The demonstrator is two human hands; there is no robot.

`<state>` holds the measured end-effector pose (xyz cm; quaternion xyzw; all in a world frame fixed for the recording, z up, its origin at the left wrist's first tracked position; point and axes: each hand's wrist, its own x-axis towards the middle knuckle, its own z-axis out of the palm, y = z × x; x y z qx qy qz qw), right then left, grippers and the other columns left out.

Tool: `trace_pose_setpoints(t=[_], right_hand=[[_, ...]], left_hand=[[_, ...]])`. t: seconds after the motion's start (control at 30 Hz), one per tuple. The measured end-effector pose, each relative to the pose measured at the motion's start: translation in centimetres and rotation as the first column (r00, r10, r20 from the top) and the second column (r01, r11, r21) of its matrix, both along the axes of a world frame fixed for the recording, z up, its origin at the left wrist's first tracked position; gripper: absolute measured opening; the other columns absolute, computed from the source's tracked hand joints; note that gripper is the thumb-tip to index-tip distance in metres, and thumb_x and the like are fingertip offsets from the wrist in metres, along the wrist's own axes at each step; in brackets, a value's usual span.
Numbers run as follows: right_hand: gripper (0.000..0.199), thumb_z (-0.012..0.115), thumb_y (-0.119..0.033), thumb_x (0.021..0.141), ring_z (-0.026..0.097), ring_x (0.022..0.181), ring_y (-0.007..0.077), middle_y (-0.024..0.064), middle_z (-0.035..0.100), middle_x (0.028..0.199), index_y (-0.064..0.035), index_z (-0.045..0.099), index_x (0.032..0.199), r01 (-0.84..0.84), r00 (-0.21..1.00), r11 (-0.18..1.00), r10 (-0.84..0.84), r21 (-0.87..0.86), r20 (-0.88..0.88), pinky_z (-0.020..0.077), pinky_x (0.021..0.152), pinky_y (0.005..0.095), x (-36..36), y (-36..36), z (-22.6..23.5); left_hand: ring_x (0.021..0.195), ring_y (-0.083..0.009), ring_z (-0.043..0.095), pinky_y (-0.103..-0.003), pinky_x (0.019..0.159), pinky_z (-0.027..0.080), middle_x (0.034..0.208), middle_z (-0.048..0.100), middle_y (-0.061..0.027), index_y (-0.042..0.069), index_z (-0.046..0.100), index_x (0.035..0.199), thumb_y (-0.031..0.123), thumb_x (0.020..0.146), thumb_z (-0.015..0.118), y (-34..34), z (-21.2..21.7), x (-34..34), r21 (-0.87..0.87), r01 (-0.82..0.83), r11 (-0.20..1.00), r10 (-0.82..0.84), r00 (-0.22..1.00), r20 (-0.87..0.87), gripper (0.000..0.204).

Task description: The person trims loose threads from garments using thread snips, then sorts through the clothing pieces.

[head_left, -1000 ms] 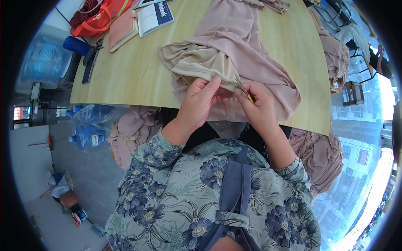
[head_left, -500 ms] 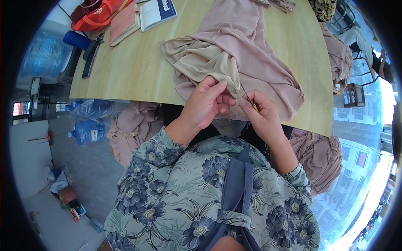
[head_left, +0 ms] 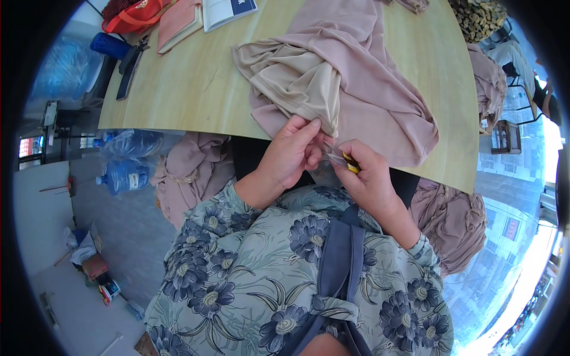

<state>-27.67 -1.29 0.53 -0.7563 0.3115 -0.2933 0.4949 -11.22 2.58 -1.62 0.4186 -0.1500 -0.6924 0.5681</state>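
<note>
A dusty-pink garment [head_left: 380, 113] with a beige lining [head_left: 297, 77] is spread over the table's front edge. My left hand [head_left: 291, 151] pinches the lining's lower edge between thumb and fingers. In my right hand [head_left: 365, 172] is a pair of small yellow-handled thread snips [head_left: 341, 159], closed around by the fingers. The metal blades point left, just below the pinched edge and close to my left fingertips. Whether the blades touch a thread cannot be made out.
On the wooden table [head_left: 172, 89] lie a pink notebook [head_left: 178, 26], a white-and-blue booklet [head_left: 228, 13], a dark phone [head_left: 127, 77] and a red bag [head_left: 133, 16]. Piles of pink fabric [head_left: 193, 172] hang below both sides. Blue water bottles [head_left: 122, 177] lie on the floor at left.
The snips have turned in my right hand, so their blades now point left instead of up along the fabric. My right hand has dropped slightly; my left keeps its pinch.
</note>
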Motion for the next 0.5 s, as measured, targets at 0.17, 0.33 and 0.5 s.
trace_pose_setpoints(t=[0.17,0.33,0.5], right_hand=[[0.023,0.062,-0.001,0.067,0.058,0.067,0.0328,0.0157,0.058,0.075,-0.0004,0.055,0.089,0.013,0.998,0.988,-0.023,-0.155,-0.061,0.047,0.058,0.0355,-0.2,0.6,-0.9],[0.023,0.063,-0.002,0.067,0.057,0.066,0.0324,0.0149,0.056,0.072,-0.0008,0.055,0.088,-0.003,0.994,0.986,-0.015,-0.169,-0.104,0.0465,0.057,0.0357,-0.5,0.7,-0.6],[0.022,0.063,-0.002,0.066,0.058,0.065,0.0312,0.0128,0.056,0.072,-0.0025,0.054,0.086,-0.005,0.993,0.971,-0.023,-0.24,-0.116,0.0462,0.056,0.0363,-0.6,0.6,-0.7]], left_hand=[[0.054,-0.0063,0.048,-0.018,0.042,0.032,0.085,0.059,-0.0036,0.011,0.049,0.102,0.021,0.094,0.045,1.4,0.6,-0.5,0.087,0.035,0.996,-0.032,0.999,-0.043,0.013],[0.052,-0.0056,0.041,-0.018,0.043,0.028,0.078,0.055,0.001,0.01,0.051,0.104,0.02,0.094,0.045,2.8,0.4,-0.7,0.134,0.124,0.983,-0.112,0.989,-0.093,0.015],[0.051,-0.0027,0.038,-0.017,0.043,0.027,0.074,0.053,0.0038,0.005,0.057,0.103,0.018,0.092,0.049,2.5,0.9,-0.6,0.072,0.166,0.983,-0.16,0.984,-0.079,0.019]])
